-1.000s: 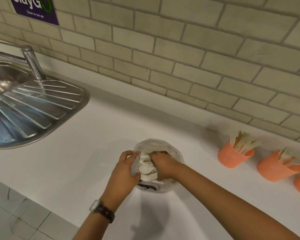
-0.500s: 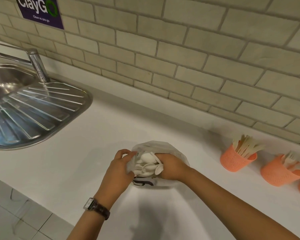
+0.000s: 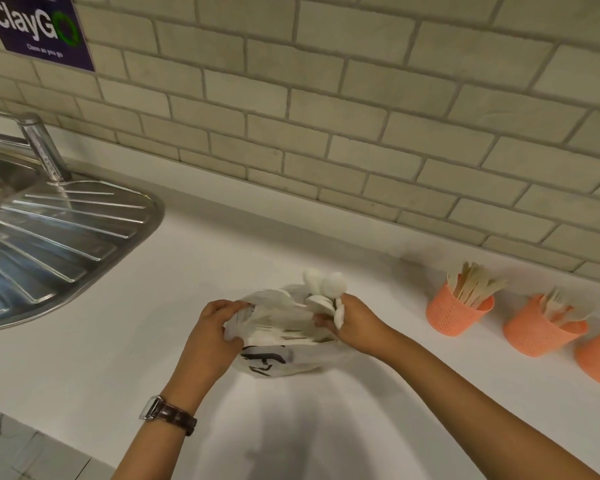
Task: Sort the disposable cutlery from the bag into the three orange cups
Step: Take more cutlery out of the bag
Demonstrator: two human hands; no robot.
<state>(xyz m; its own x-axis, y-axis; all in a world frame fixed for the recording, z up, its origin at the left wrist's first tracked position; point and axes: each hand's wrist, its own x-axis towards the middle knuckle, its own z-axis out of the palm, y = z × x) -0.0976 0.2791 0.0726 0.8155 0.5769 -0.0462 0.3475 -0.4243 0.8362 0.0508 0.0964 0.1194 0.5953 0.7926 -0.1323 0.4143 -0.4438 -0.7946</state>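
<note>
Bag, one, white plastic, lies open-mouthed on the white counter, right of one steel sink. Three orange cups stand in a row well to its right. The left hand pinches the bag's rim. The right hand grips several white spoons just above the mouth, bowls pointing up toward the wall.

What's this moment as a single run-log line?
left hand: holds bag open | right hand: grips white spoons at bag mouth | orange cups: two hold cutlery, third's inside unseen
</note>
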